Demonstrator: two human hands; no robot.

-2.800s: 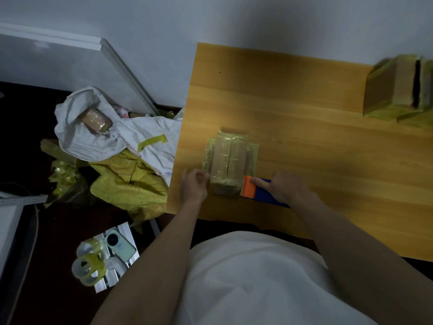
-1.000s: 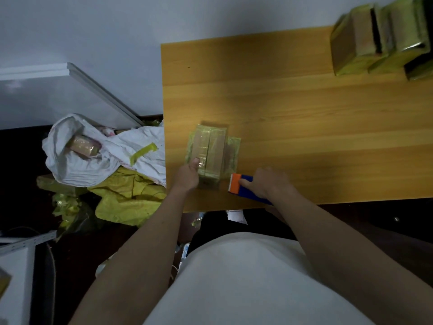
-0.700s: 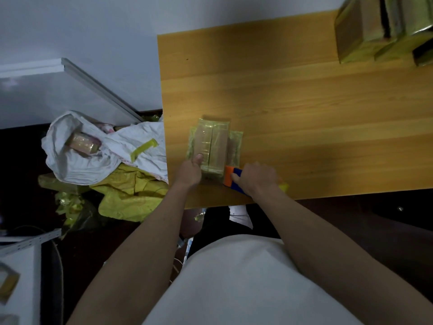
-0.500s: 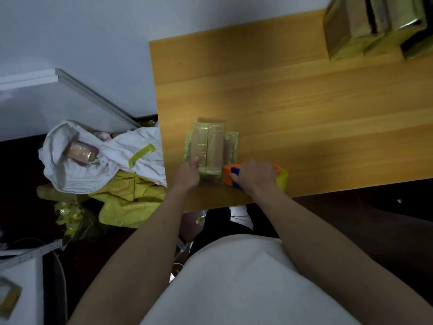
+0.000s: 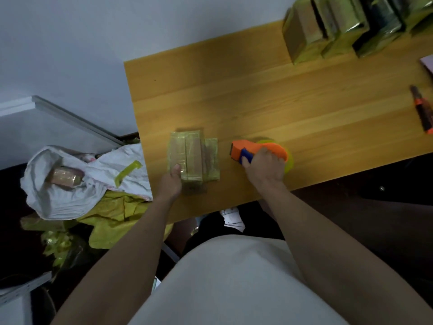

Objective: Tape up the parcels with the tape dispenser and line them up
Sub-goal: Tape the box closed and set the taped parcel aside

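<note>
A flat rectangular brown parcel wrapped in glossy yellowish tape (image 5: 193, 158) lies on the smooth, grained wooden tabletop (image 5: 269, 102), near the table's left end and close to its front edge. The left hand (image 5: 172, 181) rests against the parcel's near left corner, thumb laid on the top face; the other fingers are hidden, so how they lie cannot be told. To the right of the parcel and apart from it, the right hand (image 5: 263, 168) curls its fingers round the orange plastic tape dispenser with a blue handle and a yellow-green roll (image 5: 257, 151), which sits on the wood with its blunt orange nose towards the parcel. Far behind the parcel, at the table's back right, a row of upright taped blocks with shiny greenish wrapping (image 5: 339, 26) stands side by side. At the table's right edge lies a slim orange-and-black utility knife (image 5: 423, 109). Left of the table, on the floor, a crumpled white cloth sack (image 5: 77, 181) cradles another taped brown bundle (image 5: 64, 177).
</note>
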